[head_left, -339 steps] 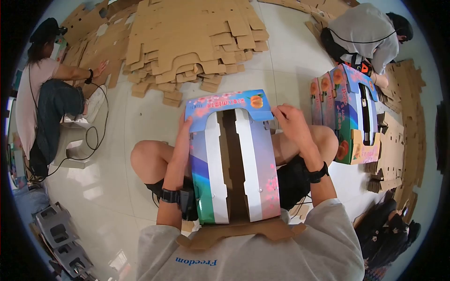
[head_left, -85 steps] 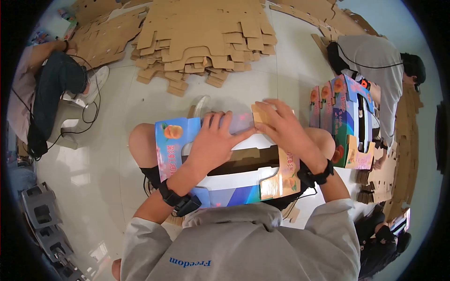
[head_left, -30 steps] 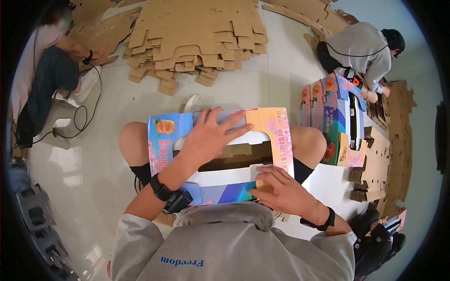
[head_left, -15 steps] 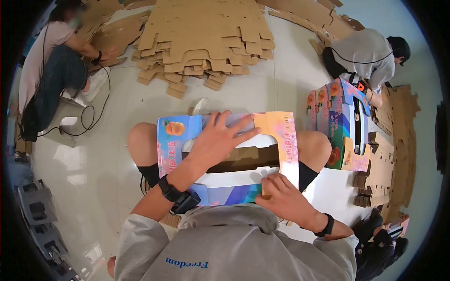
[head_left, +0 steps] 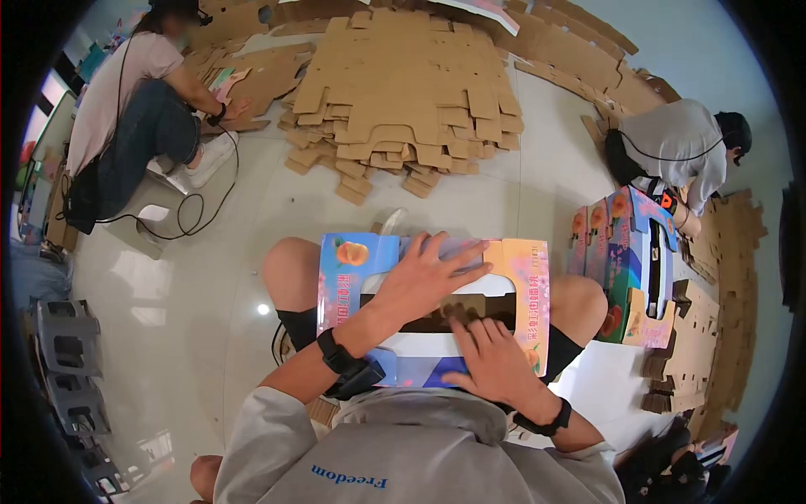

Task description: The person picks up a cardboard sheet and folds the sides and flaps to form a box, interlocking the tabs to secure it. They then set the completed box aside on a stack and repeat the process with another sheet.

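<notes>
A colourful printed carton (head_left: 346, 273) with peach pictures, blue and orange corners and a wide cut-out lies across my lap between my knees. My left hand (head_left: 428, 273) rests over the far side of the cut-out with its fingers spread. At the near side, my right hand (head_left: 491, 357) lies over the white inner flap (head_left: 420, 345). Its fingers stretch towards the dark opening, and its thumb is apart on the near printed edge. Inside the cut-out brown cardboard shows. The right fingertips are partly lost in shadow.
Upright printed cartons (head_left: 625, 269) stand to my right, with brown cardboard stacks (head_left: 680, 344) beside them. A big flat cardboard pile (head_left: 403, 92) lies ahead. One person (head_left: 138, 126) sits at left, another (head_left: 672, 147) crouches at right. Grey plastic stools (head_left: 71, 361) line the left.
My right hand has opened from a curled grip on the near edge and reaches towards the cut-out. My left hand stays spread on the far side. The view has shifted, moving everything lower.
</notes>
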A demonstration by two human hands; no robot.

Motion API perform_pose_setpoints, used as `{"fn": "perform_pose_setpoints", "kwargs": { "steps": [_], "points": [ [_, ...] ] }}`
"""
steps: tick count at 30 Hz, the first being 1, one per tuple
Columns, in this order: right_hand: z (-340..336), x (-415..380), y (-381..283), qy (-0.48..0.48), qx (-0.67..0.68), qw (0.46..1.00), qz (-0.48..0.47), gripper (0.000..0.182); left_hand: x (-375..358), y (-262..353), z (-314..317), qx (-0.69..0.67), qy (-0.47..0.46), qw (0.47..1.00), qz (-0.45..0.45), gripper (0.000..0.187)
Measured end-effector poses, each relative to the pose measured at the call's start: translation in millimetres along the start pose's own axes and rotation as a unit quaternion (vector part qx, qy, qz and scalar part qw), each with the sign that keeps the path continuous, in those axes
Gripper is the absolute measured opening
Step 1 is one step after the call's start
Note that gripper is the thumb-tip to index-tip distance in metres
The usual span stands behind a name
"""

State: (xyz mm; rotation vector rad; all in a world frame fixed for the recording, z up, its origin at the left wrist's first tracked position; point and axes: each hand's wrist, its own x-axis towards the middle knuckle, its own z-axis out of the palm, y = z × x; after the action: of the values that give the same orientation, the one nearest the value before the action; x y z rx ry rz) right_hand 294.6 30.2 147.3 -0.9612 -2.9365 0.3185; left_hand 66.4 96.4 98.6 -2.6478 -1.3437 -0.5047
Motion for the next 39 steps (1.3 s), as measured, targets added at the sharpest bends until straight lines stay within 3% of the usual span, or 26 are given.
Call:
{"fn": "perform_pose_setpoints", "kwargs": {
  "steps": [2, 5, 9, 12, 15, 18, 21, 30, 33, 36, 39],
  "points": [
    [14.0, 13.3, 4.9, -0.019, 0.043, 0.997, 0.057, 0.053, 1.7, -2.7, 3.7, 0.004, -0.005, 1.0, -0.001, 0.088],
    [17.1, 13.4, -0.7, 0.055, 0.039, 0.996, 0.051, 0.042, 5.2, -7.0, -0.7, -0.005, -0.034, 0.999, -0.002, 0.089],
    [24.7, 11.3, -0.4, 0.057, 0.031, 0.996, 0.055, 0.041, 7.7, -4.7, 4.2, -0.016, -0.023, 0.999, 0.015, 0.084],
    [22.7, 16.7, -0.1, 0.051, 0.029, 0.997, 0.056, 0.041, 6.7, -4.4, 4.3, -0.003, -0.02, 1.0, 0.004, 0.091],
    [19.5, 15.7, -0.6, 0.047, 0.037, 0.997, 0.052, 0.039, 4.4, 1.9, -5.3, -0.043, -0.062, 0.997, -0.027, 0.092],
    [26.1, 14.9, -2.6, 0.076, 0.059, 0.994, 0.05, 0.036, -6.0, 1.7, -37.5, 0.088, -0.063, 0.992, -0.061, 0.093],
    [24.8, 15.8, -1.5, 0.065, 0.06, 0.995, 0.049, 0.036, -34.5, -12.3, -41.0, -0.004, -0.056, 0.973, -0.223, 0.096],
    [23.0, 15.9, -1.3, 0.034, 0.061, 0.996, 0.052, 0.039, -35.0, -26.7, -21.6, -0.045, -0.088, 0.977, -0.187, 0.096],
    [18.0, 14.7, -3.1, 0.03, 0.061, 0.998, -0.006, 0.051, -36.1, -24.9, -27.8, -0.027, -0.077, 0.981, -0.174, 0.097],
    [1.8, 12.0, -13.9, 0.022, 0.057, 0.997, -0.037, 0.089, -37.5, -27.3, -24.6, -0.047, -0.066, 0.983, -0.163, 0.099],
    [-1.4, 8.3, -14.2, -0.031, 0.044, 0.997, -0.062, 0.106, -37.3, -27.2, -28.6, -0.061, -0.09, 0.98, -0.167, 0.102]
  ]
}}
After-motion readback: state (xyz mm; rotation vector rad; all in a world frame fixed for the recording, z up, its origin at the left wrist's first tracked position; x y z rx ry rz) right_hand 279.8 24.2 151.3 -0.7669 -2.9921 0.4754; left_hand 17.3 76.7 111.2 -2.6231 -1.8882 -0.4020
